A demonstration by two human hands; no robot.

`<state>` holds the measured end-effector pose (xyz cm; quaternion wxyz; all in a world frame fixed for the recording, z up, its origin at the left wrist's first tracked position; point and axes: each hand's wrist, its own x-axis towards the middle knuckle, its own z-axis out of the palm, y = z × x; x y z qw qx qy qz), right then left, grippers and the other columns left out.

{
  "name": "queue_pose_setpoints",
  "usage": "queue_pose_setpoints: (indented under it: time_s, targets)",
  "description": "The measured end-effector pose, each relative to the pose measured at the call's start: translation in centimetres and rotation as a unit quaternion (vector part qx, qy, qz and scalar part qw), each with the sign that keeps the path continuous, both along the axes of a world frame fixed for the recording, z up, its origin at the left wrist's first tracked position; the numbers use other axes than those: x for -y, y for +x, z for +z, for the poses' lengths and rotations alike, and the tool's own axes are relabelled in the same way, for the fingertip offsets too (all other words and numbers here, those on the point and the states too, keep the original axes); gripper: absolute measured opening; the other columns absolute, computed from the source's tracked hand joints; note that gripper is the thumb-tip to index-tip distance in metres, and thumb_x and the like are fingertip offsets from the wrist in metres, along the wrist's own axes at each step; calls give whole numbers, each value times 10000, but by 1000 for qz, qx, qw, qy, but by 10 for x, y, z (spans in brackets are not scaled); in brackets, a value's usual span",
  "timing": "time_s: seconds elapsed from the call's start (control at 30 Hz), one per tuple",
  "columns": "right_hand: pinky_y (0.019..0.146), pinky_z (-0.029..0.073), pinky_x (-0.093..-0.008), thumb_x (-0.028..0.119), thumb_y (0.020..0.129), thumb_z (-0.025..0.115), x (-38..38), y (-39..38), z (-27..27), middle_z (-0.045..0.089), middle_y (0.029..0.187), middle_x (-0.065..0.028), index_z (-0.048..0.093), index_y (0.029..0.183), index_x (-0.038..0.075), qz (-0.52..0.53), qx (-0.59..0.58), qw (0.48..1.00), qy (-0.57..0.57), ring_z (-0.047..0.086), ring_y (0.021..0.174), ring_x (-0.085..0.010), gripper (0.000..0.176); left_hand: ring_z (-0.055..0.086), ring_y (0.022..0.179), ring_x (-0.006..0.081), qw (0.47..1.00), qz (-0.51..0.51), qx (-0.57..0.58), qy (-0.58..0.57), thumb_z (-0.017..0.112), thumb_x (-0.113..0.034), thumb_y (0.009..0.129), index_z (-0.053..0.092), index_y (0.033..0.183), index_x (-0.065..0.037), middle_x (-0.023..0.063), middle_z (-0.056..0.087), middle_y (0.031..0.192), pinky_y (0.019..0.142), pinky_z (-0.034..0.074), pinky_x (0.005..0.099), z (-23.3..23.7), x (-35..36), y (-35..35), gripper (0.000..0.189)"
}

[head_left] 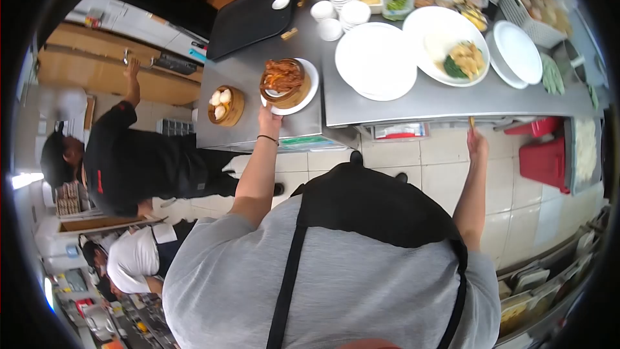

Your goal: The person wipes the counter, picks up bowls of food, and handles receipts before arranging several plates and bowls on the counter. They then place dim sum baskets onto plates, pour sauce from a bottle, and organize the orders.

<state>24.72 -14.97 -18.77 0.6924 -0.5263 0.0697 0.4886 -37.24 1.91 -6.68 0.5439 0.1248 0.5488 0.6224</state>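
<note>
My left hand [270,121] grips the near edge of a small white plate [310,95] at the left end of the steel counter. On that plate stands a round bamboo steamer [299,98] heaped with reddish-brown, saucy food [283,76], which looks like chicken feet. Left of it sits a second bamboo steamer [234,108] with several pale dumplings [221,101]. My right hand [478,145] is low at the counter's front edge, fingers closed around a small yellowish-brown thing [472,121] whose kind I cannot make out.
Stacked white plates [374,61], a plate of food with greens [445,32] and small white bowls [353,13] stand on the counter [387,111]. A black tray [248,22] lies at the back left. A co-worker in black [139,155] reaches toward the wooden ledge. Red bins [542,161] stand right.
</note>
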Motion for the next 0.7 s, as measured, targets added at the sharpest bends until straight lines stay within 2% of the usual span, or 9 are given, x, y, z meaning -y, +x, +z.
queue_pose_setpoints:
  time_s: [0.07,0.1,0.13,0.23,0.3,0.37,0.47,0.7]
  targets:
    - [597,453,-190,132,792,549,25,-3,-12,586,746,-47,571,893,-18,189,62,977,-74,571,683,-123,182,522,1013,258,1000,-12,13,0,384,-85,886,404,1159,-56,103,510,1113,813,474,417,8,6,1,275]
    - [501,389,-170,151,759,559,31,-39,25,569,660,-21,602,804,9,259,175,940,-137,518,565,-88,155,522,1013,258,1000,-3,21,1,384,-85,886,404,1159,-56,103,510,1113,813,474,417,11,8,-2,275]
    - [459,341,-170,162,734,584,30,-75,57,563,615,-14,614,736,26,322,208,915,-129,470,502,-70,140,522,1012,249,999,-20,24,9,384,-84,887,405,1158,-54,101,511,1108,824,467,408,12,10,-5,274]
    - [529,418,-206,166,721,644,0,-184,157,584,645,-39,614,746,8,467,180,859,-113,533,574,-91,162,522,1009,218,998,-49,43,27,380,-57,877,406,1157,-40,96,512,1107,864,441,369,28,18,-11,281]
    - [498,400,-203,120,707,644,-31,-243,193,573,619,-34,626,722,12,470,141,871,-41,505,539,-78,110,518,1018,209,994,-81,57,54,369,-28,863,410,1160,-28,95,513,1113,884,425,349,32,21,-20,300]
    - [492,394,-216,118,713,640,-70,-283,200,567,616,-38,619,712,-9,503,160,849,33,496,539,-79,129,515,1029,202,994,-61,59,64,359,-13,853,414,1163,-10,97,517,1116,894,415,330,51,22,-20,315]
    - [489,387,-225,119,715,636,-121,-334,220,558,608,-45,611,700,-26,502,177,846,39,490,535,-83,147,520,1021,187,988,-105,25,109,364,-12,853,423,1165,15,102,531,1099,890,412,304,77,19,-29,319]
    - [500,402,-210,127,740,604,-179,-400,224,552,599,-50,599,694,-17,479,195,854,61,498,520,-98,151,511,1036,191,983,-125,7,131,322,-28,855,411,1191,16,118,514,1140,905,404,308,80,-6,-57,351]
